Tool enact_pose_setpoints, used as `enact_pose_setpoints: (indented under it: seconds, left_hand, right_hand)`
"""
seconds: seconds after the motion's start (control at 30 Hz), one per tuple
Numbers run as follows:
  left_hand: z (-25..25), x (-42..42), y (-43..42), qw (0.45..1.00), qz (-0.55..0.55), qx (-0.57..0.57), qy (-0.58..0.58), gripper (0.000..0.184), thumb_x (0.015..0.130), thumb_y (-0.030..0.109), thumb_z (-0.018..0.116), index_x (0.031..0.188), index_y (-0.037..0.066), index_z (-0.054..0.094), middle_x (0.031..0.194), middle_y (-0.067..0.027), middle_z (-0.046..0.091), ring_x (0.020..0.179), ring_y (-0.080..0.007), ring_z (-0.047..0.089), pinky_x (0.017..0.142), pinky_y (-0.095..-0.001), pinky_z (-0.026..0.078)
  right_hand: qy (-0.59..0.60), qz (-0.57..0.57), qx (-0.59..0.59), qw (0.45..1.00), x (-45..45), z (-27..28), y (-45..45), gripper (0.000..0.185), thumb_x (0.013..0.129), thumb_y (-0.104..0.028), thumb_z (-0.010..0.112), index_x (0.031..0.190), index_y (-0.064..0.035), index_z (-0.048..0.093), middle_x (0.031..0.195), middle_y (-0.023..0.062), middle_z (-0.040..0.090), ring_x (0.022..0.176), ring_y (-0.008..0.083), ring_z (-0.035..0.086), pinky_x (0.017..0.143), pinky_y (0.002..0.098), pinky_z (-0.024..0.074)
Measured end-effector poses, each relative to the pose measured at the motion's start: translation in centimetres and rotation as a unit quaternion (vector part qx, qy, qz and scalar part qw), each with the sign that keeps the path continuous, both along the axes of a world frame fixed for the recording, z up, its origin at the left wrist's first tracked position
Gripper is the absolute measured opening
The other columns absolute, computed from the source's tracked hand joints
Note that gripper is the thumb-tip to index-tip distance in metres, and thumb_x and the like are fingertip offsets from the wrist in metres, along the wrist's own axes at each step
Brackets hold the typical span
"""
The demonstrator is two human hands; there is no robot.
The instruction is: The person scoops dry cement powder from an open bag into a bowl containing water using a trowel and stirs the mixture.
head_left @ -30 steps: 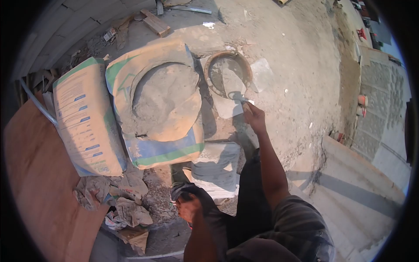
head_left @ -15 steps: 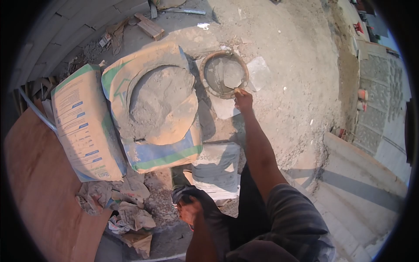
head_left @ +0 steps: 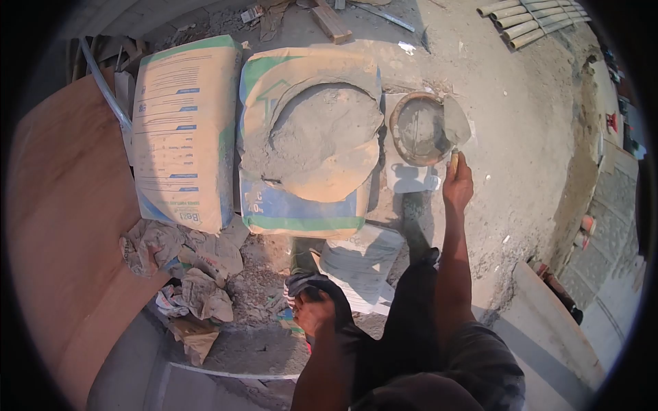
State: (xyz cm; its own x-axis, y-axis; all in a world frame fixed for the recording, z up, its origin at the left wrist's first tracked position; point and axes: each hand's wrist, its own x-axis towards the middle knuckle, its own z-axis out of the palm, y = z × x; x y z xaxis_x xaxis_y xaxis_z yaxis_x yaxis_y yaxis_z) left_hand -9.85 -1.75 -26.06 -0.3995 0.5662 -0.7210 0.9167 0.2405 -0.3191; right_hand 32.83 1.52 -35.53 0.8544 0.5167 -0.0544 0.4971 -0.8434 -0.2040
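My right hand is closed around the handle of a trowel. The grey blade reaches over the right rim of a round basin, and wet grey mortar lies inside that basin. My left hand rests on my bent knee, holding nothing I can see; its thumb stands apart from the fingers, which are partly hidden. Left of the basin, a cement bag lies cut open, with grey powder showing in the round hole.
A closed cement bag lies farther left, beside a brown board. Crumpled paper and a flat white sack are near my legs. Bamboo poles lie at the upper right, and a wooden block at the top.
The trowel blade has moved from inside the basin to its right rim. My view has shifted, so the bags and basin appear farther right. My left hand stays on the knee.
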Motion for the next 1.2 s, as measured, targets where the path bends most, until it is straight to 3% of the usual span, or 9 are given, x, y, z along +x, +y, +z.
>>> enact_pose_setpoints:
  seconds: [0.07, 0.17, 0.23, 0.3, 0.37, 0.47, 0.67, 0.8, 1.2]
  left_hand:
    - [0.5, 0.1, 0.8, 1.000, 0.023, -0.013, -0.001, 0.062, 0.086, 0.050, 0.062, 0.132, 0.010, 0.058, 0.138, -0.0122, 0.059, 0.125, -0.0350, 0.058, 0.102, -0.0504, 0.046]
    - [0.3, -0.6, 0.4, 0.999, 0.037, -0.007, -0.014, 0.062, 0.086, 0.050, 0.062, 0.133, 0.010, 0.058, 0.137, -0.0131, 0.058, 0.126, -0.0350, 0.058, 0.103, -0.0502, 0.045]
    - [0.0, -1.0, 0.3, 0.999, 0.042, 0.001, -0.021, 0.062, 0.086, 0.050, 0.062, 0.134, 0.010, 0.057, 0.138, -0.0132, 0.058, 0.126, -0.0348, 0.057, 0.104, -0.0501, 0.045]
    - [0.1, -1.2, 0.3, 0.999, 0.043, 0.000, -0.024, 0.063, 0.087, 0.049, 0.061, 0.135, 0.010, 0.056, 0.138, -0.0130, 0.057, 0.128, -0.0345, 0.056, 0.105, -0.0497, 0.044]
    - [0.2, -1.4, 0.5, 0.998, 0.050, -0.013, -0.024, 0.063, 0.087, 0.050, 0.061, 0.136, 0.010, 0.056, 0.139, -0.0127, 0.057, 0.129, -0.0342, 0.055, 0.105, -0.0499, 0.044]
    - [0.0, -1.8, 0.4, 0.998, 0.052, -0.016, -0.023, 0.064, 0.087, 0.050, 0.060, 0.137, 0.010, 0.055, 0.140, -0.0125, 0.057, 0.130, -0.0341, 0.055, 0.106, -0.0501, 0.043]
    - [-0.1, -2.1, 0.7, 0.996, 0.072, -0.030, -0.030, 0.065, 0.087, 0.051, 0.060, 0.138, 0.010, 0.055, 0.142, -0.0125, 0.056, 0.132, -0.0333, 0.053, 0.107, -0.0506, 0.041]
    - [0.4, -1.8, 2.0, 0.994, 0.079, -0.060, -0.035, 0.066, 0.087, 0.051, 0.060, 0.139, 0.010, 0.054, 0.143, -0.0127, 0.055, 0.133, -0.0330, 0.052, 0.108, -0.0510, 0.041]
    - [-0.1, -1.9, 1.6, 0.996, 0.064, -0.053, -0.028, 0.067, 0.087, 0.052, 0.061, 0.139, 0.010, 0.054, 0.140, -0.0132, 0.056, 0.132, -0.0344, 0.052, 0.107, -0.0517, 0.041]
  right_hand:
    - [0.074, 0.097, 0.102, 0.987, -2.2, 0.7, 1.7, 0.043, 0.099, -0.030, 0.064, 0.140, -0.0204, 0.061, 0.114, 0.0174, 0.070, 0.103, 0.0373, 0.069, 0.083, 0.0475, 0.0551]
    - [0.162, 0.146, -0.023, 0.976, -6.2, -1.3, 7.5, 0.042, 0.098, -0.033, 0.064, 0.137, -0.0191, 0.064, 0.116, 0.0177, 0.071, 0.105, 0.0370, 0.068, 0.085, 0.0478, 0.0551]
    - [0.142, 0.201, 0.094, 0.965, -7.9, -7.2, 10.2, 0.043, 0.096, -0.036, 0.065, 0.136, -0.0209, 0.065, 0.111, 0.0176, 0.072, 0.104, 0.0380, 0.069, 0.086, 0.0489, 0.0549]
    - [0.179, 0.189, 0.012, 0.965, -9.3, -8.5, 15.3, 0.042, 0.095, -0.036, 0.065, 0.135, -0.0217, 0.065, 0.108, 0.0175, 0.073, 0.102, 0.0394, 0.069, 0.087, 0.0499, 0.0549]
    - [0.199, 0.213, 0.031, 0.956, -10.2, -9.9, 19.1, 0.040, 0.095, -0.033, 0.067, 0.132, -0.0168, 0.067, 0.109, 0.0215, 0.073, 0.102, 0.0424, 0.069, 0.087, 0.0496, 0.0540]
    - [0.217, 0.239, 0.043, 0.946, -12.0, -11.5, 22.9, 0.040, 0.095, -0.034, 0.067, 0.131, -0.0176, 0.068, 0.109, 0.0215, 0.073, 0.102, 0.0421, 0.069, 0.086, 0.0495, 0.0542]
    - [0.221, 0.249, 0.055, 0.941, -12.0, -12.2, 23.5, 0.040, 0.095, -0.036, 0.066, 0.131, -0.0193, 0.068, 0.110, 0.0183, 0.073, 0.102, 0.0401, 0.069, 0.086, 0.0481, 0.0547]
    - [0.206, 0.378, 0.079, 0.899, -11.5, -12.2, 23.3, 0.039, 0.093, -0.034, 0.066, 0.130, -0.0215, 0.066, 0.101, 0.0130, 0.074, 0.092, 0.0379, 0.070, 0.080, 0.0483, 0.0562]
    - [0.167, 0.528, -0.013, 0.832, -12.8, -12.5, 26.9, 0.036, 0.097, -0.034, 0.060, 0.130, -0.0214, 0.065, 0.095, 0.0126, 0.071, 0.087, 0.0359, 0.069, 0.074, 0.0486, 0.0536]
